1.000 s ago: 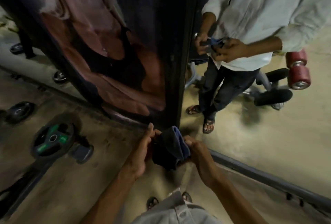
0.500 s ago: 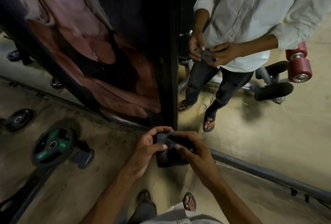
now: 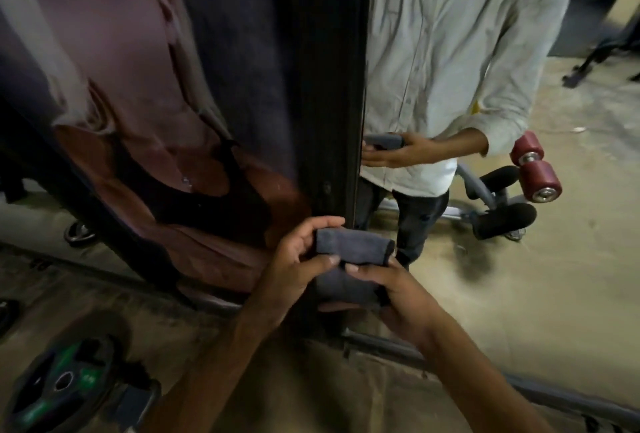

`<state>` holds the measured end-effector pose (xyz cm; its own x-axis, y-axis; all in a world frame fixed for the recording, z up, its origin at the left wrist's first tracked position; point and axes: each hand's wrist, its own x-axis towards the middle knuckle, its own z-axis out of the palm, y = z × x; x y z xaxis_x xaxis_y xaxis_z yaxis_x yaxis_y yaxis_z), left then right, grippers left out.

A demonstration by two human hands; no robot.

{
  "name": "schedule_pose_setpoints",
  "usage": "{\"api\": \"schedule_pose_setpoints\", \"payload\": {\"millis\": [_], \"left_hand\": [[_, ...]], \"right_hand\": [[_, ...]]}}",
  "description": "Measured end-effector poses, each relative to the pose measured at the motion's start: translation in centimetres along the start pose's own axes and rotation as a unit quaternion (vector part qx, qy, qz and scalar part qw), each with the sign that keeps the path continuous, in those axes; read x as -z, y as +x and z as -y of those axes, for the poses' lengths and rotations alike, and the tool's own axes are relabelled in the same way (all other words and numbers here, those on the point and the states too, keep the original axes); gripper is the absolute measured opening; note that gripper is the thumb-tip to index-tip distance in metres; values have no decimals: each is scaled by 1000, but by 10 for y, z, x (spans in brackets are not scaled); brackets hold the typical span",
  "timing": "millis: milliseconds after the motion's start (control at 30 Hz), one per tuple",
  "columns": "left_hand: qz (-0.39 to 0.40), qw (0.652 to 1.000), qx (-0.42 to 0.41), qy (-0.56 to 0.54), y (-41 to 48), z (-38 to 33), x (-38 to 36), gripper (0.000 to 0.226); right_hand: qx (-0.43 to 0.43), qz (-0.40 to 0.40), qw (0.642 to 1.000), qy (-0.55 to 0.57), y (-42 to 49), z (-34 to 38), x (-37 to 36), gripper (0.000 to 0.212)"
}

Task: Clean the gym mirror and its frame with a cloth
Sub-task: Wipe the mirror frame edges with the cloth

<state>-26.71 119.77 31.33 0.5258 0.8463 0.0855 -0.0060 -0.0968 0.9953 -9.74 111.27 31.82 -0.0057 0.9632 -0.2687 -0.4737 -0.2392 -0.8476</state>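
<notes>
Both hands grasp a folded dark grey cloth (image 3: pixel 353 245), held in the air in front of the body. The left hand (image 3: pixel 294 256) curls around the cloth's left end, fingers over the top edge and thumb pressed against its front. The right hand (image 3: pixel 398 297) holds the lower right part, thumb on top; its fingers are hidden beneath the fabric.

Just beyond the hands stands the dark upright frame (image 3: pixel 329 103) of the mirror (image 3: pixel 519 276). The cloth is close to the frame, but whether it touches cannot be told. To the right of the hands, the glass reflects a person in a pale shirt holding the same cloth. The frame cuts off one reflected hand. Red padded rollers (image 3: pixel 535 176) on a bench show in the reflection further right.

Left of the hands is a large blurred poster (image 3: pixel 138 86). Below and left, on the floor, lies a black and green weight plate (image 3: pixel 59 384); its markings are too blurred to read.
</notes>
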Motion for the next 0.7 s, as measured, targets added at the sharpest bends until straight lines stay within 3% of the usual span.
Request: {"api": "schedule_pose_setpoints", "payload": {"millis": [200,333,400,533,700], "left_hand": [[-48,973,-176,138,40,-85,31,35],[-73,917,-314,234,61,-152,50,28],[-91,880,-381,269,78,-195,61,27],[-137,779,-510,337,115,-305,81,28],[-180,681,-589,395,152,-448,92,49]], "right_hand": [[85,-44,994,-50,30,57,-35,34],[174,-25,974,-139,25,122,-66,24],[250,-1,948,-197,15,163,-86,25],[445,56,817,-363,-22,257,-135,32],[614,-16,596,-517,-44,370,-193,47]]}}
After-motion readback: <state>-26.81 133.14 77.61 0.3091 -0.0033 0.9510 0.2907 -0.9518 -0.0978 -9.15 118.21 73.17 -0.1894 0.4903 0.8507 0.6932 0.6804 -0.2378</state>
